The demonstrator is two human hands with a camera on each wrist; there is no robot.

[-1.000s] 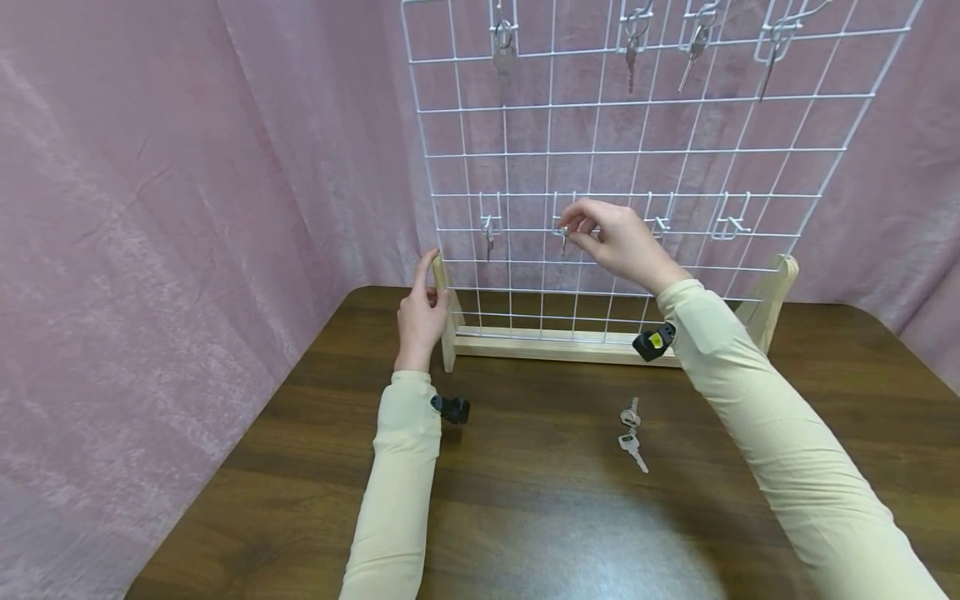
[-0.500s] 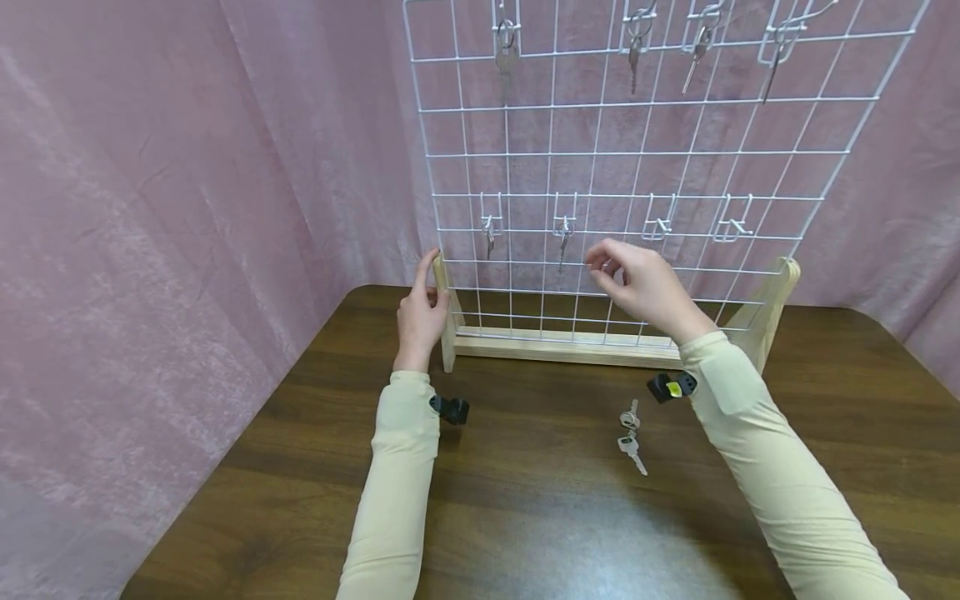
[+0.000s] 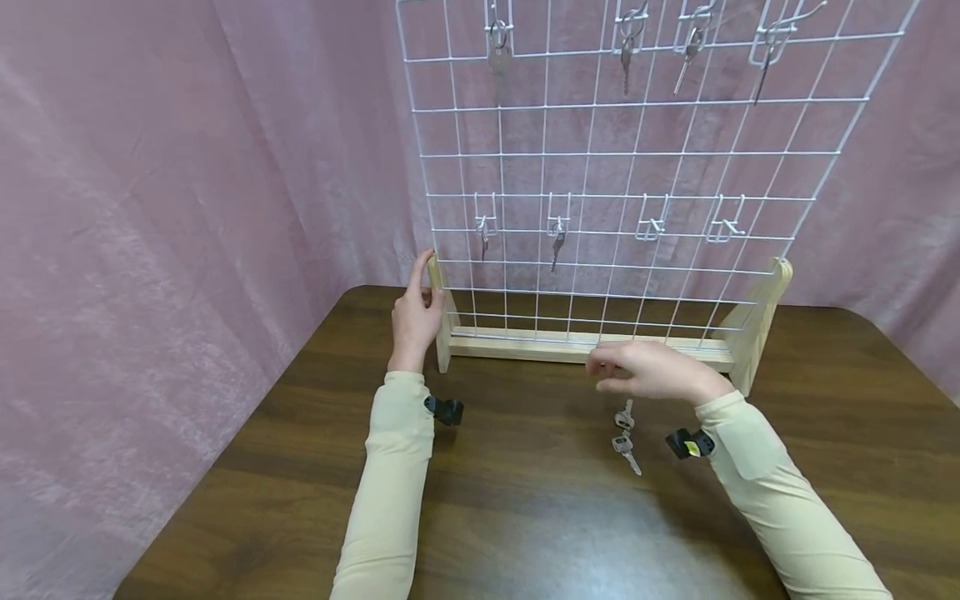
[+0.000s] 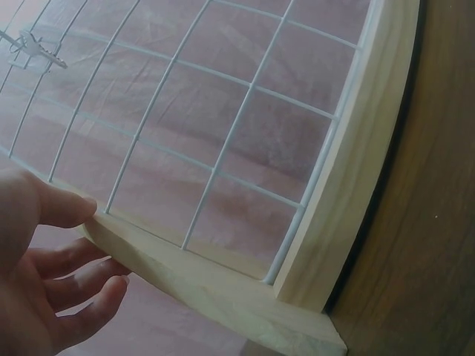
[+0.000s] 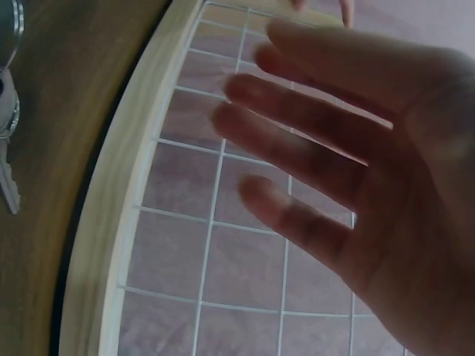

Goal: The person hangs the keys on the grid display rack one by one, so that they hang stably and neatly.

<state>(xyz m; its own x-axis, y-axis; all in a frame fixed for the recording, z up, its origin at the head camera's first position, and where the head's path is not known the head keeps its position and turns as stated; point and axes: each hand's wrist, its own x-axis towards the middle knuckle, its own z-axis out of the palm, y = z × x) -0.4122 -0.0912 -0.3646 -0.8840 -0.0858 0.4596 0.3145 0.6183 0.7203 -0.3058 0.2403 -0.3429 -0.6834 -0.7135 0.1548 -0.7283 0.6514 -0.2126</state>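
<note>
My left hand (image 3: 415, 318) holds the left wooden side panel (image 4: 171, 274) of a white wire grid rack (image 3: 500, 154), thumb and fingers on either side of its edge. My right hand (image 3: 652, 369) hovers over the table before the rack's wooden base, with fingers loosely bent and nothing held in the right wrist view. Just below it, two joined silver keys (image 3: 624, 447) lie on the brown table (image 3: 525, 500). On the lower row of hooks, a left key (image 3: 483, 242) and a second key (image 3: 557, 246) hang from the two left hooks.
Two lower-right hooks, a middle one (image 3: 651, 228) and an outer one (image 3: 725, 230), hold no keys. Several keys hang along the top row, including a flat key (image 3: 498, 52) at left. A pink curtain (image 3: 187, 208) stands behind the rack and left of the table.
My right hand has let go of the second lower key, now hanging on its hook, and has come down and right toward the table keys. My left hand stays on the side panel.
</note>
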